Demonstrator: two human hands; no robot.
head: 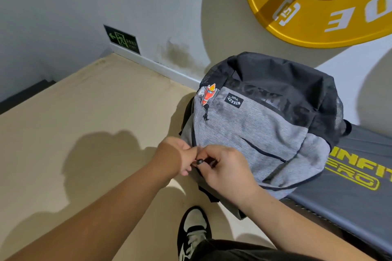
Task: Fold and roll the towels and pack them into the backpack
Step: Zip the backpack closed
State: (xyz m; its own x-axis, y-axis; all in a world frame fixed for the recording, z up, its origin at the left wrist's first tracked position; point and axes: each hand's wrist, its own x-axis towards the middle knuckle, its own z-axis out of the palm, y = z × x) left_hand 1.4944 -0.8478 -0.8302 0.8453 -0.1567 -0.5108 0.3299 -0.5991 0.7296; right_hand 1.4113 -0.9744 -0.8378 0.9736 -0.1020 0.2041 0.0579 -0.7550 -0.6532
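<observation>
Working the zip of the backpack (254,125) at its near-left edge, 2 hands on it. Pinching the black zipper pull (199,162) with right hand (227,169), thumb and forefinger closed on the tab. Gripping the grey fabric just left of the pull with left hand (178,154), fingers curled round the bag edge, touching the right-hand fingertips. Lying flat beyond and to the right of the grip, front panel up, black top end farthest away, on the dark bench pad (350,197) with yellow lettering, near corner apparently past the pad edge just under the grip. No towels in view, so probably either packed already or out of shot. Cannot tell whether opening or closing the zip. To do it well: anchor the fabric with left hand close behind the pull, hold tension along the track, pull parallel to the teeth rather than up and away. Take the curve round the corner beyond the grip slowly, re-anchoring left hand step by step along the track. Watch for lining or cloth snagging in the slider; back off and clear instead of forcing. Mind the bag sliding off the pad toward the shoe (194,224) below the grip; press down lightly if so
</observation>
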